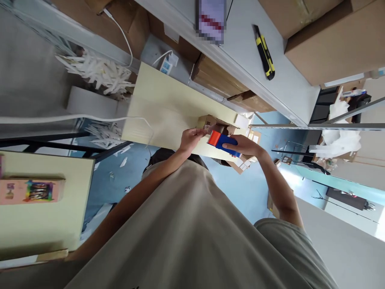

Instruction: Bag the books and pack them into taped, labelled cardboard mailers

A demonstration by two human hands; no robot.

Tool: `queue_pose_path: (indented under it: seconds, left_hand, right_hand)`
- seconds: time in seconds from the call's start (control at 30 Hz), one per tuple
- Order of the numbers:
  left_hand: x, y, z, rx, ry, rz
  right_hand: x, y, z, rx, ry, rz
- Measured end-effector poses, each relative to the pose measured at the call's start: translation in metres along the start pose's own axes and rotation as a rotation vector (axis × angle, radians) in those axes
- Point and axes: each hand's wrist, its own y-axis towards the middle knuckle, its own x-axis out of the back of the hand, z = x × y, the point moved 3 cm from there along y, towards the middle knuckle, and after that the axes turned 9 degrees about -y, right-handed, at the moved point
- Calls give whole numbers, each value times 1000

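My right hand [243, 145] is wrapped round a blue and red tape dispenser [224, 143], tilted with its red end toward my other hand. My left hand [191, 139] is closed in a pinch close to that red end; a thin, partly see-through strip seems to be at its fingertips, too small to make out. Just beyond both hands, a small open cardboard box [205, 120] rests on the cream table [162, 100], partly hidden by the dispenser.
A grey shelf [240, 48] above the table bears a yellow and black utility knife [264, 54], a pixelated phone-shaped item [211, 20] and large cartons [337, 44]. A power strip [166, 65] lies behind. At left, a pink box [33, 191] sits on another table [60, 224]; a white cable [75, 117] crosses.
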Motion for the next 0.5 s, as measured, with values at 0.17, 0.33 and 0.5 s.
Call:
queue_pose_path:
  seconds: [0.17,0.33,0.5]
  left_hand:
    - [29,35,1,-88,17,-188]
    - [39,69,26,-58,-42,-218]
    - [23,90,50,-15,-44,-219]
  right_hand:
    - [48,-34,-7,-178,-166,41]
    - [75,-38,13,-245,-275,-21]
    - [78,-23,35,-176,-363,-109]
